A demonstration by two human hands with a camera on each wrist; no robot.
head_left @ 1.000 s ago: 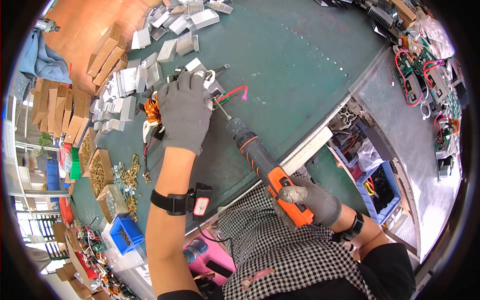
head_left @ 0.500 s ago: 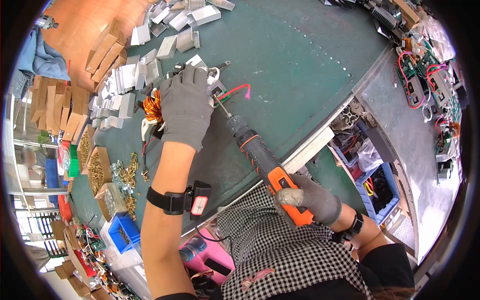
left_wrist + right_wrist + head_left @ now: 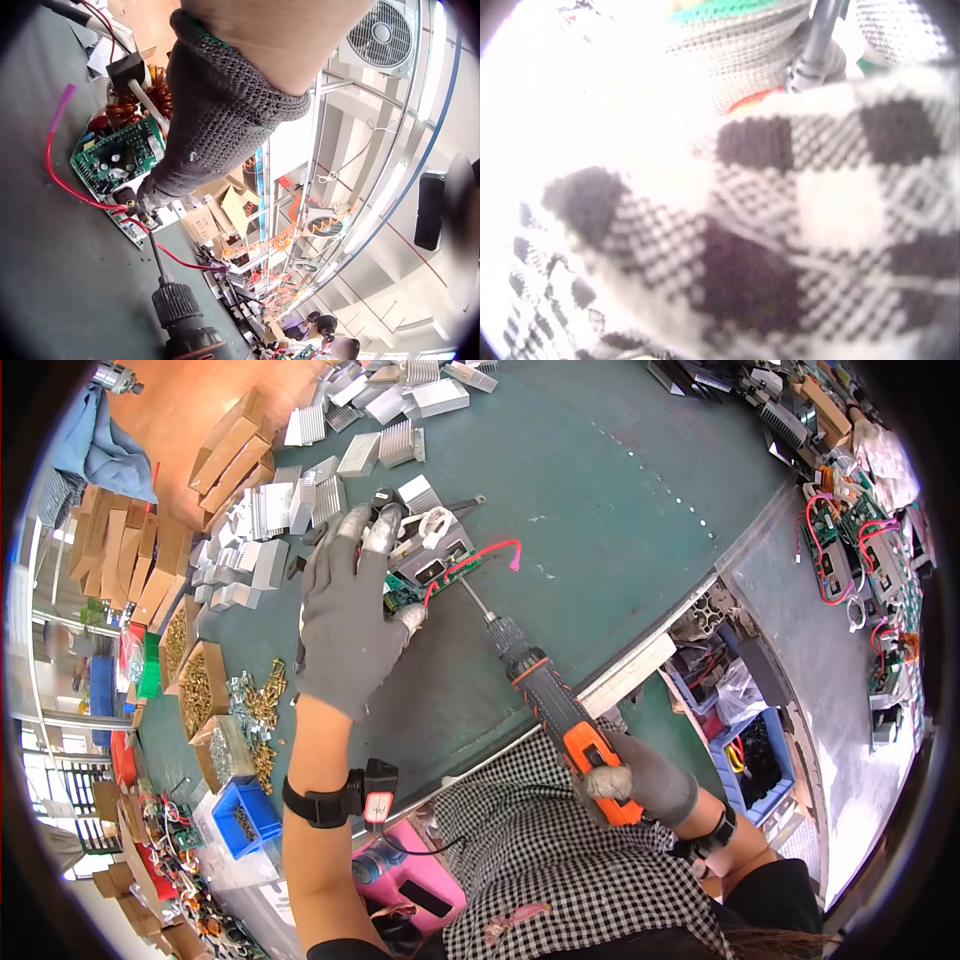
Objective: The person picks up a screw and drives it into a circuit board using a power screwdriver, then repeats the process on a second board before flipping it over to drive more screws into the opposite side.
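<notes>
My left hand [image 3: 350,610] in a grey glove lies over a circuit board assembly [image 3: 430,572] on the green table, fingers stretched across it and thumb pressing the green board's edge. A red wire [image 3: 482,554] loops out to the right. My gloved right hand [image 3: 640,780] grips an orange and black electric screwdriver [image 3: 545,695], whose bit meets the board beside the thumb. The left wrist view shows the left hand [image 3: 217,97], green board [image 3: 116,157], copper coil [image 3: 142,101] and screwdriver [image 3: 180,307]. Blurred checked cloth [image 3: 780,225] fills the right wrist view.
Aluminium heat sinks [image 3: 300,510] are heaped behind the assembly, with cardboard boxes [image 3: 225,455] further left. Boxes of brass screws [image 3: 200,700] and a blue bin [image 3: 245,820] sit near left. The table's metal edge [image 3: 625,660] runs diagonally; more wired boards [image 3: 850,530] lie right.
My left hand has slid down and left off the assembly's top, fingers now stretched out, uncovering the green board. The screwdriver has stayed at the board.
</notes>
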